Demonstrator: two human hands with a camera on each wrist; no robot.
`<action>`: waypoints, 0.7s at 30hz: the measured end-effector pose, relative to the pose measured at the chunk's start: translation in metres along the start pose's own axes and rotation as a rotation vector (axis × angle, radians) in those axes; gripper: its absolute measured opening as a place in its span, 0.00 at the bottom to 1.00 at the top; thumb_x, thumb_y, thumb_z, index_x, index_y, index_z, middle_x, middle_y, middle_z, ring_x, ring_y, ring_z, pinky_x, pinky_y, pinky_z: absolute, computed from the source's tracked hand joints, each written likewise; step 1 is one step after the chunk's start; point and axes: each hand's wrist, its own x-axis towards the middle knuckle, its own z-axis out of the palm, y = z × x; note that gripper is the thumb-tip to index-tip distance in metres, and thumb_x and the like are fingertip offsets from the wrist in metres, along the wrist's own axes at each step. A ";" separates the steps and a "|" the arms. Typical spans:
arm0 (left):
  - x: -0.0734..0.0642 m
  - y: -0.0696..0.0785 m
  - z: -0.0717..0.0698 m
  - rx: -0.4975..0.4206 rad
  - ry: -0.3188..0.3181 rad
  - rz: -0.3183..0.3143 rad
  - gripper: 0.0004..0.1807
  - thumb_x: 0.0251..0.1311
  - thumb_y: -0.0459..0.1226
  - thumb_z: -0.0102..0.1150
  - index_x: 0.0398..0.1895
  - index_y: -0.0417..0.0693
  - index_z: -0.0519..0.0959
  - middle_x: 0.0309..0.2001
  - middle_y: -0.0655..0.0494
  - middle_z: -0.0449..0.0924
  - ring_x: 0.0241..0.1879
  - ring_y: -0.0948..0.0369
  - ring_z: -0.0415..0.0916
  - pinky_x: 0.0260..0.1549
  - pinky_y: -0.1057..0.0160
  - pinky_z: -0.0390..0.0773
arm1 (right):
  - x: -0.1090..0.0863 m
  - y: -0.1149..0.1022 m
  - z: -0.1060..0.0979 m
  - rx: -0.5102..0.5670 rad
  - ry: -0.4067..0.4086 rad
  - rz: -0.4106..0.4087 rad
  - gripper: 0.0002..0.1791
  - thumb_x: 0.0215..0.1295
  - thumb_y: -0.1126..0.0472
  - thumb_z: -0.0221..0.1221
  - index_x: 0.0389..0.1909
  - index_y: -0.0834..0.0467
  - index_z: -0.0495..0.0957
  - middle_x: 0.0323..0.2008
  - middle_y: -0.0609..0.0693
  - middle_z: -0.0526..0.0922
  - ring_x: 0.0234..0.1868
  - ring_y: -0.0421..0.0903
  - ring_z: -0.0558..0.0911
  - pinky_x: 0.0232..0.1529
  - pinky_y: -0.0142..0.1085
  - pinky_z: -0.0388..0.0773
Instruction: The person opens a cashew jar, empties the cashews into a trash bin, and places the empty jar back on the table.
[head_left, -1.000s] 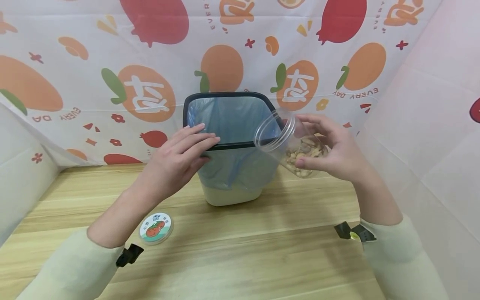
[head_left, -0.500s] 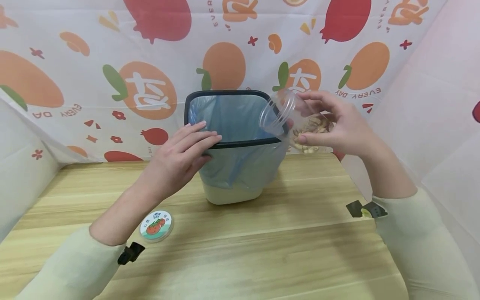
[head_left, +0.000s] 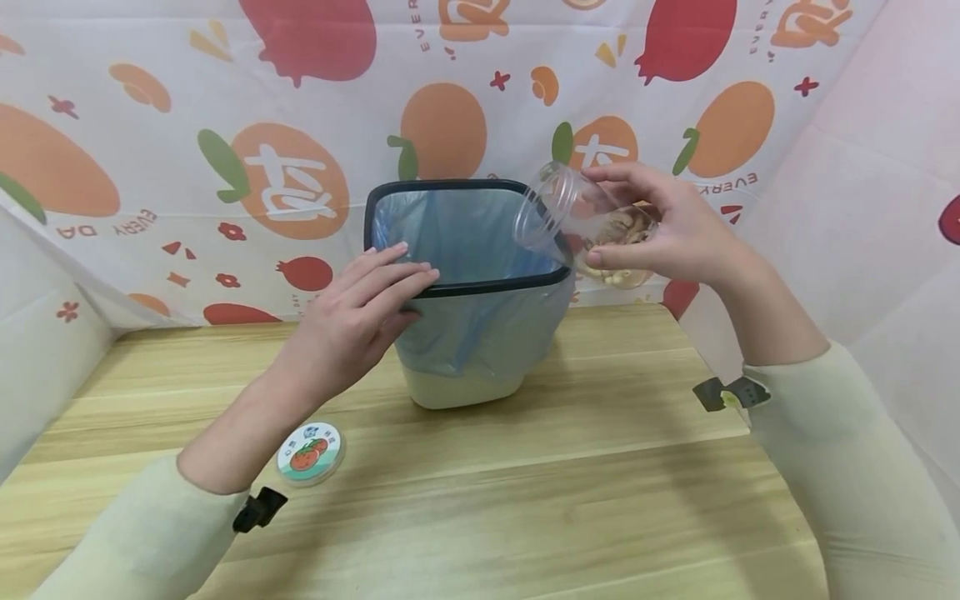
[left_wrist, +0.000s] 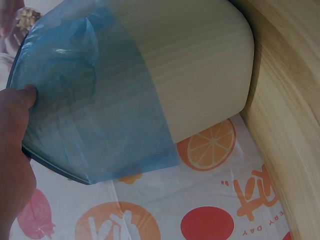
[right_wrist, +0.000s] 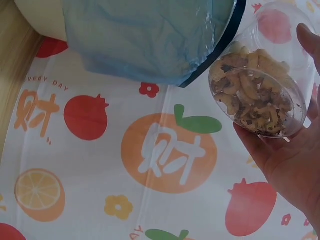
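My right hand grips a clear plastic jar, tilted with its open mouth over the right rim of a trash bin. Curved pale nuts, cashew-like with dark brown bits, lie toward the jar's bottom. A blue plastic bag lines the bin and folds down over its outside, below a black rim. At the front left corner my left hand holds this rim, fingers over the top and thumb against the outside. The inside bottom of the bin is hidden.
A round lid with a tomato picture lies on the wooden table, near the left forearm. Behind the bin hangs a white fruit-print cloth; pale sheets close off both sides.
My right hand has raised the jar up beside the bin's right rim, with its mouth turned toward the bin. The left hand keeps its place on the rim.
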 end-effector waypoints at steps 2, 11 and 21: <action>0.000 0.000 0.000 0.002 0.000 0.002 0.33 0.50 0.26 0.73 0.63 0.43 0.77 0.58 0.46 0.80 0.67 0.46 0.70 0.69 0.44 0.64 | 0.002 0.001 -0.002 -0.016 -0.006 0.002 0.45 0.48 0.60 0.78 0.69 0.41 0.70 0.59 0.46 0.78 0.56 0.47 0.75 0.47 0.27 0.76; -0.001 0.001 -0.002 -0.003 0.000 -0.005 0.33 0.50 0.26 0.73 0.64 0.43 0.77 0.58 0.46 0.80 0.68 0.46 0.69 0.68 0.43 0.65 | 0.014 0.003 -0.007 -0.116 -0.068 -0.030 0.47 0.46 0.57 0.79 0.70 0.40 0.69 0.65 0.41 0.75 0.63 0.42 0.74 0.58 0.32 0.75; -0.002 0.002 0.000 -0.007 0.005 -0.004 0.34 0.50 0.25 0.73 0.64 0.43 0.77 0.59 0.45 0.80 0.67 0.44 0.70 0.70 0.44 0.64 | 0.019 -0.001 -0.011 -0.154 -0.126 -0.068 0.47 0.46 0.55 0.79 0.70 0.41 0.69 0.66 0.38 0.75 0.68 0.40 0.73 0.69 0.48 0.67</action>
